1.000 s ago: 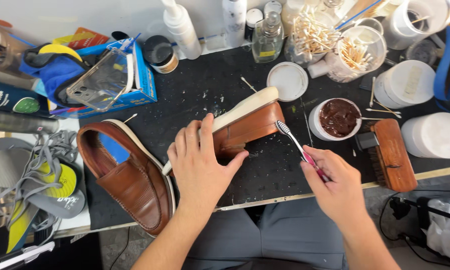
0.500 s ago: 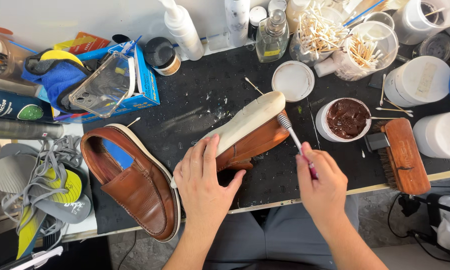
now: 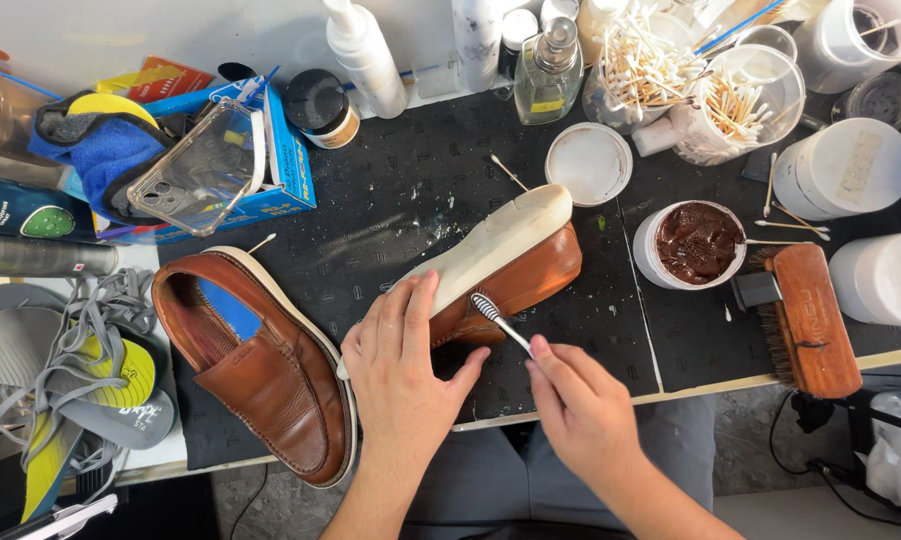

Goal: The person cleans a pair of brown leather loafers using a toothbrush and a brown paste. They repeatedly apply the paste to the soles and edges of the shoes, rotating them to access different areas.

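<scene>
I take the brown shoe (image 3: 501, 268) lying on its side on the black table (image 3: 391, 190) as my landmark. Its pale sole faces up and away from me, and the brown leather side faces my hands. Its long axis runs on a diagonal: the toe end points up and to the right, toward the open jar of brown paste (image 3: 693, 243), and the other end comes down toward the left hand.

The left hand (image 3: 406, 365) lies on the lower end of this shoe, fingers spread and flat on the sole edge, thumb out toward the leather, pressing it down. The right hand (image 3: 581, 415) is just below the shoe, closed in a pinch around the handle of a small toothbrush (image 3: 499, 322). The brush head with striped bristles touches the leather side near the lower middle of the shoe, just beside the left thumb. So the left hand is on the shoe and the right hand reaches it only through the brush.

The second brown shoe (image 3: 261, 365) stands left of the landmark shoe, opening up. A wooden brush (image 3: 811, 315) lies to the right, past the jar.

The left hand hides the heel end of the landmark shoe, and I cannot make out whether there is paste on the bristles. The handle is mostly covered by the right fingers.
</scene>
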